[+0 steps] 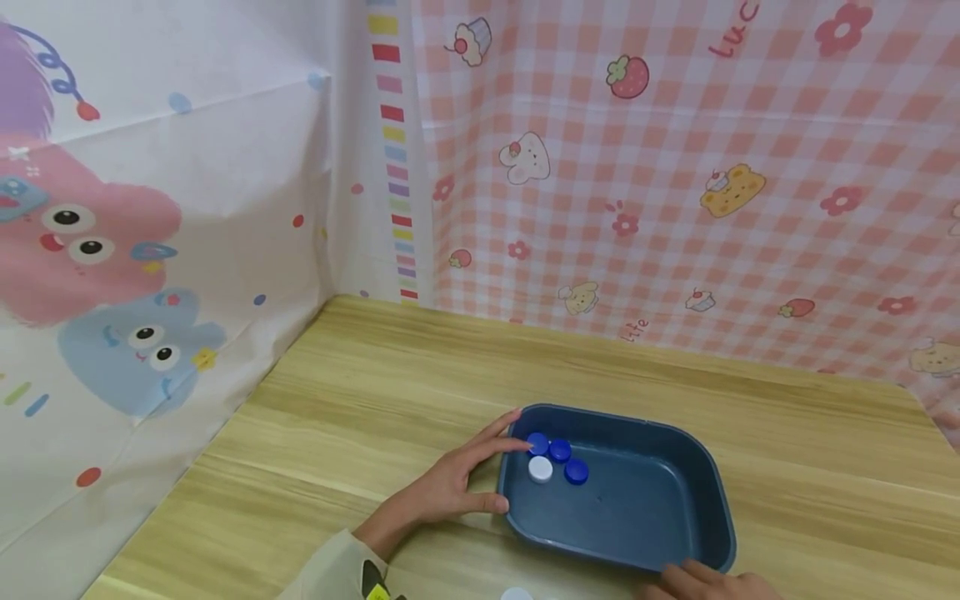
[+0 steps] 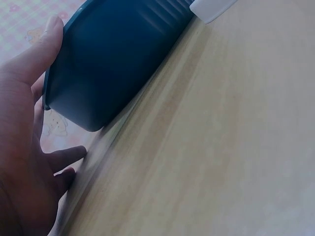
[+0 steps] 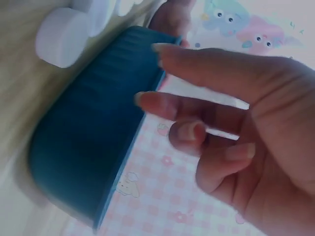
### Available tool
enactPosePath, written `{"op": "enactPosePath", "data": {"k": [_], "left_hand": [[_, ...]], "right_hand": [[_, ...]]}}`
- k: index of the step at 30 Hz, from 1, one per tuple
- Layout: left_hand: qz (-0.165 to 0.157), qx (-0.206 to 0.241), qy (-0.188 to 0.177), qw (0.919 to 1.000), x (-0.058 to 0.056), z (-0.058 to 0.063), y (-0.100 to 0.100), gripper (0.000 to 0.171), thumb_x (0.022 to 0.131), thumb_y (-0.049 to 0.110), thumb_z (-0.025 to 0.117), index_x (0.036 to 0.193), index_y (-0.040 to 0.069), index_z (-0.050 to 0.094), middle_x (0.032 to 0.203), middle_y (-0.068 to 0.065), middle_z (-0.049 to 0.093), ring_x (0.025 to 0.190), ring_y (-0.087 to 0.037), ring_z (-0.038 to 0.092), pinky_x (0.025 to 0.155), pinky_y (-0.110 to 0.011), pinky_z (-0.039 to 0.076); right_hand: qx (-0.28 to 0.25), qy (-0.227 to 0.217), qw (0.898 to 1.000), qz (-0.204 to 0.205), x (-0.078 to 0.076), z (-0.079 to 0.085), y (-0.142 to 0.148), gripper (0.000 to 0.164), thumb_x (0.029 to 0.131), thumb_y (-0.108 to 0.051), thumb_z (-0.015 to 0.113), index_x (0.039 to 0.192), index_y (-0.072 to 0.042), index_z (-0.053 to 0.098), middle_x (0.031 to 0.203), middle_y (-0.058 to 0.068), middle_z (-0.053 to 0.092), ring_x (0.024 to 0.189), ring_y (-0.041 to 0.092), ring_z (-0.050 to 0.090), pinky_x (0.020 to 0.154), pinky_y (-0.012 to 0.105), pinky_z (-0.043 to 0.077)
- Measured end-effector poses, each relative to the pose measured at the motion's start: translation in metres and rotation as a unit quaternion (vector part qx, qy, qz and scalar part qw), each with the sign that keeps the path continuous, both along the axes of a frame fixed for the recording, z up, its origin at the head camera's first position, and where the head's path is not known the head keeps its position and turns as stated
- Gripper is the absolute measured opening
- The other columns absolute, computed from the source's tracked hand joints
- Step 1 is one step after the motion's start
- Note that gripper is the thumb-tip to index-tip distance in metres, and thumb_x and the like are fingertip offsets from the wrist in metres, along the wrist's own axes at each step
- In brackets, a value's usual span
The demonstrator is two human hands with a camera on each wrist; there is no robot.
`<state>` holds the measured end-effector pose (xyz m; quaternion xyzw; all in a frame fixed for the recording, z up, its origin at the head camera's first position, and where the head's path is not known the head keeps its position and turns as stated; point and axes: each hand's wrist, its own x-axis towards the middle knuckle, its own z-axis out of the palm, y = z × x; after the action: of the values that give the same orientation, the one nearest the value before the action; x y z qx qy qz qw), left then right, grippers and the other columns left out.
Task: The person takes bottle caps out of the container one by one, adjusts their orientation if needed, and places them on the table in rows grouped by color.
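A dark blue tray (image 1: 637, 517) stands on the wooden table. Inside, at its left end, lie a white bottle cap (image 1: 540, 469) and several blue bottle caps (image 1: 576, 471). My left hand (image 1: 457, 479) holds the tray's left rim, with the index finger reaching over it and the thumb at the outer side. My right hand (image 3: 236, 128), partly cut off in the head view, is by the tray's near right corner. Its thumb and index fingertips are apart, nothing between them, and the other fingers are bent.
More white caps stand on the table before the tray's near side, with one white cap (image 3: 61, 38) largest in the right wrist view. A patterned cloth (image 1: 675, 167) hangs behind the table, and a white printed cloth (image 1: 247, 167) hangs at the left.
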<state>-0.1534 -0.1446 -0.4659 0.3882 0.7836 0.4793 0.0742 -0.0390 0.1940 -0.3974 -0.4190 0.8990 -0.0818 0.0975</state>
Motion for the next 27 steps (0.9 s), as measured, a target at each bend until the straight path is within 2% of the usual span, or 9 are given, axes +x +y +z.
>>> {"op": "enactPosePath", "data": {"k": [3,4,8,11,13,18,23,27], "left_hand": [[-0.001,-0.002,0.001,1.0000,0.000,0.000,0.000,0.066,0.084,0.020,0.075,0.142,0.027,0.045,0.160,0.009,0.009,0.144,-0.015,0.010,0.106,-0.061,0.024],[-0.001,-0.002,0.001,1.0000,0.000,0.000,0.000,0.066,0.084,0.019,0.075,0.142,0.027,0.045,0.160,0.009,0.009,0.144,-0.015,0.010,0.106,-0.061,0.024],[0.000,-0.003,-0.001,1.0000,0.001,0.001,0.000,0.067,0.083,0.017,0.076,0.142,0.028,0.045,0.160,0.009,0.009,0.144,-0.014,0.010,0.106,-0.061,0.024],[0.000,0.000,-0.002,1.0000,0.001,0.001,0.000,0.068,0.083,0.016,0.076,0.142,0.027,0.045,0.160,0.008,0.009,0.144,-0.015,0.010,0.106,-0.061,0.024],[-0.001,0.002,-0.003,1.0000,0.002,0.002,0.000,0.067,0.083,0.016,0.076,0.142,0.026,0.045,0.160,0.009,0.009,0.144,-0.015,0.010,0.106,-0.061,0.024],[-0.003,0.002,-0.004,1.0000,0.002,0.002,0.000,0.067,0.083,0.015,0.076,0.142,0.025,0.045,0.160,0.009,0.009,0.144,-0.014,0.010,0.105,-0.062,0.023],[0.001,0.000,0.001,1.0000,0.001,0.001,0.000,0.068,0.083,0.015,0.076,0.142,0.026,0.045,0.160,0.008,0.009,0.144,-0.015,0.010,0.105,-0.062,0.024],[0.002,-0.001,0.002,1.0000,0.001,0.001,0.000,0.069,0.083,0.016,0.076,0.142,0.030,0.044,0.160,0.008,0.009,0.144,-0.015,0.010,0.105,-0.062,0.024]], "right_hand": [[-0.042,0.070,0.997,0.017,0.001,0.010,-0.008,0.016,0.093,-0.044,0.059,0.098,-0.029,0.061,0.076,-0.025,0.034,0.060,-0.008,0.029,0.043,0.010,0.025],[-0.050,0.080,0.995,0.024,0.000,0.013,-0.010,0.016,0.094,-0.044,0.058,0.099,-0.029,0.060,0.076,-0.025,0.034,0.061,-0.008,0.029,0.043,0.009,0.025],[-0.064,0.098,0.992,0.046,-0.006,0.024,-0.013,0.020,0.094,-0.045,0.058,0.103,-0.027,0.061,0.078,-0.024,0.036,0.062,-0.009,0.031,0.045,0.008,0.025],[-0.066,0.113,0.989,0.062,-0.014,0.032,-0.013,0.019,0.092,-0.041,0.063,0.105,-0.028,0.061,0.079,-0.023,0.038,0.062,-0.009,0.032,0.046,0.006,0.024],[-0.073,0.134,0.986,0.069,-0.019,0.035,-0.013,0.019,0.088,-0.033,0.069,0.106,-0.030,0.062,0.080,-0.022,0.039,0.061,-0.009,0.031,0.046,0.005,0.022],[-0.085,0.155,0.981,0.084,-0.032,0.039,-0.013,0.034,0.078,-0.019,0.077,0.105,-0.034,0.061,0.079,-0.021,0.041,0.061,-0.008,0.030,0.044,0.005,0.020],[-0.057,0.161,0.980,0.098,-0.047,0.041,-0.015,0.030,0.078,-0.021,0.078,0.100,-0.032,0.061,0.077,-0.017,0.046,0.063,-0.004,0.036,0.043,0.010,0.025],[-0.044,0.200,0.972,0.112,-0.058,0.042,-0.018,0.035,0.073,-0.021,0.081,0.099,-0.031,0.062,0.077,-0.013,0.050,0.061,-0.001,0.041,0.042,0.011,0.025]]}}
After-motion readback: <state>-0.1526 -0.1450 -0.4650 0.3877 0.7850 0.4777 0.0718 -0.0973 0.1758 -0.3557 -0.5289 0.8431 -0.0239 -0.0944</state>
